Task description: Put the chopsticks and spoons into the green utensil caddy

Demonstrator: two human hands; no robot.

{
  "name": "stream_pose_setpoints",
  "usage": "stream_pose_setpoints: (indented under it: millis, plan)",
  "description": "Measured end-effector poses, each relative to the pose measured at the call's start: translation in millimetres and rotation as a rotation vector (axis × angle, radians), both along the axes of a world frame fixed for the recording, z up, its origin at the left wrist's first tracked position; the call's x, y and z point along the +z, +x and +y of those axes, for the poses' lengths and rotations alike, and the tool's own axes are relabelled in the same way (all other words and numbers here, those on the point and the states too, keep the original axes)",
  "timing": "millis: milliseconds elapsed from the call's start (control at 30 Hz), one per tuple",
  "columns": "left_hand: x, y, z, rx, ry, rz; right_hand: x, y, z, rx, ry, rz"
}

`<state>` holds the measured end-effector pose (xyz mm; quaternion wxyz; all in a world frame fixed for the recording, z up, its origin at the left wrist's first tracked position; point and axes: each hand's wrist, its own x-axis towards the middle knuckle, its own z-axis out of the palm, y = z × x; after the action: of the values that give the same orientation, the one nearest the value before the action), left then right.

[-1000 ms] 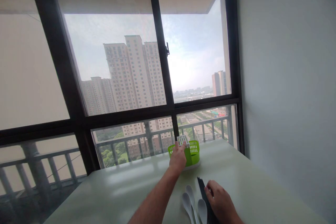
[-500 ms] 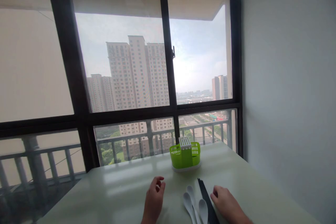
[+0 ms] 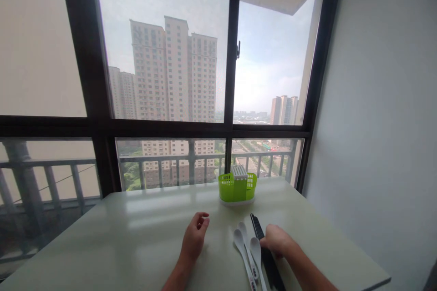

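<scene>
A bundle of black chopsticks (image 3: 272, 267) lies lengthwise on the table. My right hand (image 3: 277, 240) reaches over it from the right, fingers closed around its middle, with a fingertip near the left side. Just left of the bundle are several white spoons (image 3: 245, 248), bowls pointing away from me and small markings on their handles. My left hand (image 3: 195, 236) hovers or rests left of the spoons, loosely curved with thumb and fingers apart, holding nothing. Farther back stands a bright green utensil caddy (image 3: 238, 191) with slotted side baskets and a grey-white slotted top in the middle.
The pale, glossy table (image 3: 143, 232) reaches to the dark-framed window (image 3: 170, 129). A plain wall (image 3: 382, 145) rises on the right. Outside are a railing and tall buildings.
My right hand has moved left onto the chopsticks and closed on them. My left hand stays beside the spoons, its fingers loosely curved. The camera view has tilted.
</scene>
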<state>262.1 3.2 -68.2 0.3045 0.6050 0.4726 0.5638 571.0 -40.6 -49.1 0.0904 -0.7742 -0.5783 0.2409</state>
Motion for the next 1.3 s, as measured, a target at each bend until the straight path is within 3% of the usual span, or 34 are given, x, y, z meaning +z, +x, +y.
stream_pose_setpoints:
  millis: [200, 467, 967, 1300]
  plan:
    - [-0.7, -1, 1, -0.012, -0.007, -0.001, -5.1, -3, -1, 0.007, 0.031, -0.026]
    - [-2.3, 0, 2, -0.017, 0.004, 0.003, -15.7, -8, -2, 0.000, 0.181, -0.146]
    - [-2.1, 1, 1, -0.031, -0.007, 0.039, -28.9, 0, 9, -0.055, 0.187, -0.105]
    - [-0.9, 3, 2, -0.039, -0.012, 0.063, -17.2, 3, 2, -0.067, 0.202, -0.034]
